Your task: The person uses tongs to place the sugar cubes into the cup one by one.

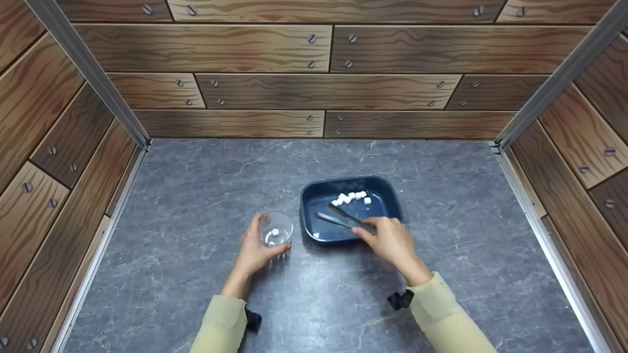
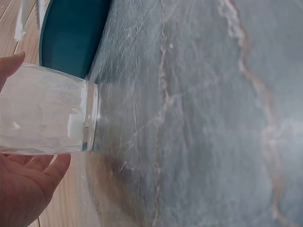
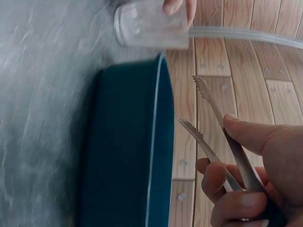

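Observation:
Thumb and fingers of my left hand [image 1: 254, 250] curl round a clear glass [image 1: 283, 220], which stands upright on the grey surface with a few small white cubes [image 1: 275, 232] at its bottom. Just right of it sits a dark blue rectangular dish [image 1: 351, 239]. My right hand [image 1: 392, 240], at the dish's near right side, grips metal tongs [image 1: 348, 215]. The tongs' arms are spread, and their serrated tips [image 3: 201, 87] have nothing between them. Several white cubes [image 1: 345, 198] lie clustered toward the dish's far side; another white piece [image 1: 316, 235] is in its near left corner.
A grey marbled surface [image 1: 206, 186] lies under everything. Wood-patterned walls [image 1: 265, 88] rise at the back and both sides, with metal rails [image 1: 544, 235] along the corners and side edges. Dark wrist cameras [image 1: 400, 300] stick out at both sleeves.

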Demonstrator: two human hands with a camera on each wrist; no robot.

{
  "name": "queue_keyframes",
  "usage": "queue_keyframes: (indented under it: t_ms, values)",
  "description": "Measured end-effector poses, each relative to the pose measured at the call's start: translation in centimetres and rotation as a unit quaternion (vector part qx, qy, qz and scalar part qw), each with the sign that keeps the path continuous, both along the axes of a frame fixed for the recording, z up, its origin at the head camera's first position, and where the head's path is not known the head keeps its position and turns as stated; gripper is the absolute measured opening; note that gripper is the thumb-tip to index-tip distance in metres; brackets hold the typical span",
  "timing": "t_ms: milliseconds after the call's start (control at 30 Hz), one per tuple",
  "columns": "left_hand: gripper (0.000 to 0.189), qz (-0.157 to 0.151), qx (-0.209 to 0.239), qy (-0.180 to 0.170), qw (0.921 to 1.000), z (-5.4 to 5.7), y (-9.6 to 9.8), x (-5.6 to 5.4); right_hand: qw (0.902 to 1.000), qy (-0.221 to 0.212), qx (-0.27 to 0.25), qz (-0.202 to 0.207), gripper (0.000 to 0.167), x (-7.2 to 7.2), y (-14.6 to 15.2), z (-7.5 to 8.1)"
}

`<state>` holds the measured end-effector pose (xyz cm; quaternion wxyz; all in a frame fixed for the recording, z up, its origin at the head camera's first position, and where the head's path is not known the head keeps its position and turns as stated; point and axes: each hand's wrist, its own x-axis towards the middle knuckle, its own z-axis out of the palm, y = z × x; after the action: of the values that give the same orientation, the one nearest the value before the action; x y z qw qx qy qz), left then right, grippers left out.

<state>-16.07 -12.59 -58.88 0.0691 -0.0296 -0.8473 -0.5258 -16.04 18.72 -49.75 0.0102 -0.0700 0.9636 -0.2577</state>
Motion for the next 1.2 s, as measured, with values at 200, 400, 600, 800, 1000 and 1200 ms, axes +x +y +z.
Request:
queue_keyframes:
  t_ms: [200,400,600,800,1000,1200]
  values:
    - [0.095,0.001,-0.003,0.003,1.0,0.0,0.1,0.0,0.9991,-0.001,0.025,-0.034,0.047,-0.5,1.9,-0.4]
    - [0.097,0.005,-0.009,-0.017,0.9998,0.2,0.1,0.2,0.9964,0.002,0.065,-0.053,0.047,-0.9,3.4,-0.7]
    - [0.097,0.004,-0.007,-0.009,0.9999,0.1,0.1,0.2,0.9913,0.022,0.111,-0.068,0.045,-1.2,4.3,-1.0]
    - [0.096,0.003,-0.006,0.001,1.0,0.1,0.1,0.1,0.9873,0.018,0.136,-0.079,0.045,-1.7,5.1,-1.1]
    - [0.096,0.004,-0.007,0.006,0.9999,0.1,0.1,0.1,0.9857,0.004,0.146,-0.084,0.042,-2.3,5.6,-0.9]
    - [0.096,0.005,-0.005,-0.004,1.0,0.1,0.1,0.1,0.9833,-0.01,0.162,-0.081,0.039,-2.9,5.8,-0.5]
